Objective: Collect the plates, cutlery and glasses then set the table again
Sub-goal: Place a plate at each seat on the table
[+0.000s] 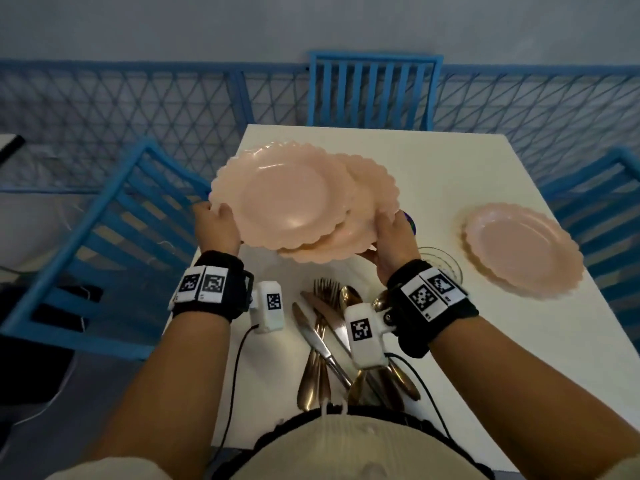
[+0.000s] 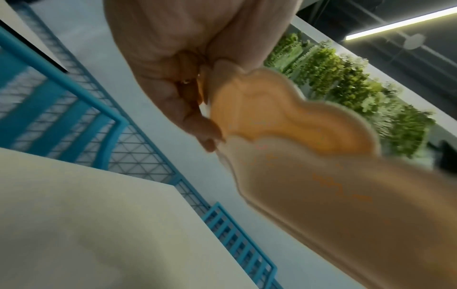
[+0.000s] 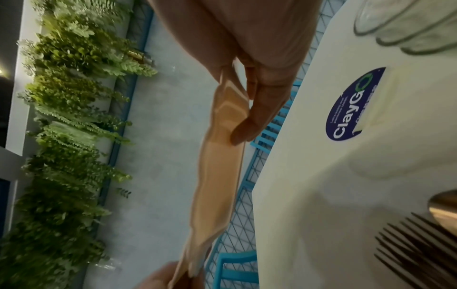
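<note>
While lifted: plates [image 1: 291, 206] w/ both hands [image 1: 393, 244]

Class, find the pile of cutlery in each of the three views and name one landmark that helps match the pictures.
Head: the cutlery pile lies on the white table, near edge, between the wrists.
Left wrist: not in view.
Right wrist: only fork tines and a spoon bowl show, bottom right corner.
Shared landmark: the held pink plates, seen in all three.

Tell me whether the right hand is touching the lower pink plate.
Touching. The head view shows the right hand gripping the lower plate at its rim; the right wrist view shows fingers against a plate edge.
</note>
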The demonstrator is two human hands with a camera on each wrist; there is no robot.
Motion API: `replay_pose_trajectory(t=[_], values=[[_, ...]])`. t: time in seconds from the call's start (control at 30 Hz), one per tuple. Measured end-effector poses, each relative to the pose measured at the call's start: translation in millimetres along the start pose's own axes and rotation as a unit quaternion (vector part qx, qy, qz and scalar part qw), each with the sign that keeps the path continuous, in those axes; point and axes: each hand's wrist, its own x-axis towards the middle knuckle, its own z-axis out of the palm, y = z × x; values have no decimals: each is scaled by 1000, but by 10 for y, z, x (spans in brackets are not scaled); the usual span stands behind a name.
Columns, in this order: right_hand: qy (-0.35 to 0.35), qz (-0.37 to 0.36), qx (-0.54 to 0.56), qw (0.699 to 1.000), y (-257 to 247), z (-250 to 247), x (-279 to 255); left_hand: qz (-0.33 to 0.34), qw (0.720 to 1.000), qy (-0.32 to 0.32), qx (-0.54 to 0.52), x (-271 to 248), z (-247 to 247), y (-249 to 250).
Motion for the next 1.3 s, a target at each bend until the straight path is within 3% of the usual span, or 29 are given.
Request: replay_pose_trajectory(t=[0.17,0.27,0.47,0.6,0.73,1.2,1.3], values=[[37,16,24,999,110,147,61,-76,990,101,-60,475,-420,-362],[72,14,41,996,139,177,109,-105,986,123,-52,579,-543,-518],[93,3,70,993,126,290,128,-159,982,87,-50,565,-429,-766],[91,0,67,994,126,324,118,-195,980,25,-41,485,-295,-849],[89,-1,75,993,118,330,90,-195,979,-10,-52,429,-189,-893],[69,-29,80,994,24,66,-45,-196,977,-29,83,437,-180,-1242],[58,-39,77,995,-67,-101,-54,-168,977,22,130,319,-224,-1141]])
